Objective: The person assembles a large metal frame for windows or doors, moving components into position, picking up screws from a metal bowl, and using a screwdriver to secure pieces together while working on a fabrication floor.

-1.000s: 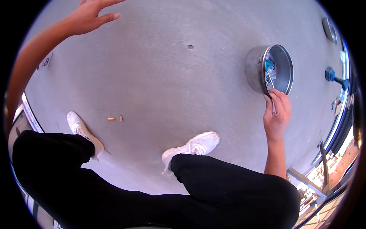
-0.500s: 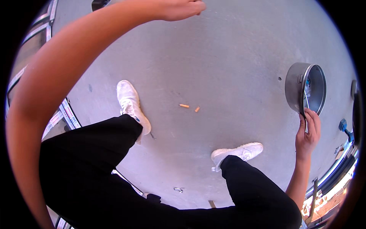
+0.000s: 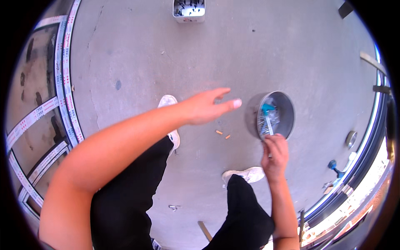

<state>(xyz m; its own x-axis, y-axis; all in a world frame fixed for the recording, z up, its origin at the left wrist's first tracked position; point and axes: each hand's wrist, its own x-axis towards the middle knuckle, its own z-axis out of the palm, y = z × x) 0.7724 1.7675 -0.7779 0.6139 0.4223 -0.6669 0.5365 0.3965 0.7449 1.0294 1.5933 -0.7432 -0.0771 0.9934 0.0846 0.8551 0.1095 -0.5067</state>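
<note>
From where I stand, the steel pot is ahead of the right shoe, over the grey floor; I can't tell whether its base is fully down. The right hand is at its near rim, grip clamped there, thumb and fingers pinching the edge. Inside the pot lie a teal piece, clear plastic and a heap of small metal bits, too fine to make out, with a pale strip leaning toward the rim.

The left hand reaches across from the left, its grip apart, thumb and fingers spread and holding nothing, near the pot but not touching it. Its forearm partly covers the left shoe. Two tan stubs lie on the floor below that hand. Farther ahead is a white box with dark bits in it. Off to the right are a blue tool and a round metal dish.
</note>
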